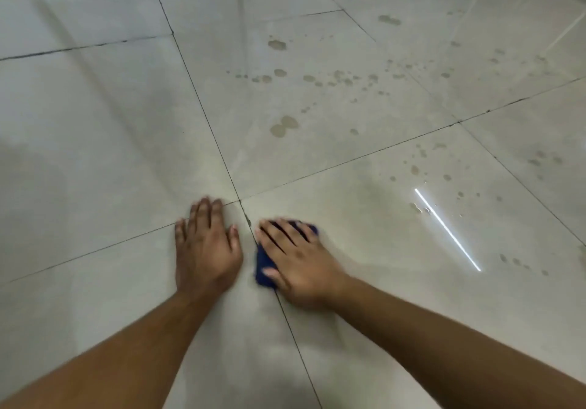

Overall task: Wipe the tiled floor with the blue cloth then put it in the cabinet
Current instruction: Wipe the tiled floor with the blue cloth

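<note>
The left hand (206, 244) lies flat, fingers straight, on the tiled floor (95, 155), holding nothing, while just at its three o'clock the right hand (295, 256) presses the blue cloth (263, 266) down with spread fingers, and the wet spots (285, 125) toward twelve and one o'clock could be missed or merely smeared if the wiping stops short.

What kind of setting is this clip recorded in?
Probably an indoor room, though which kind cannot be told. Only large pale glossy floor tiles with dark grout lines show, spotted with wet-looking marks and mirroring a strip light. No furniture or walls are in view.
</note>
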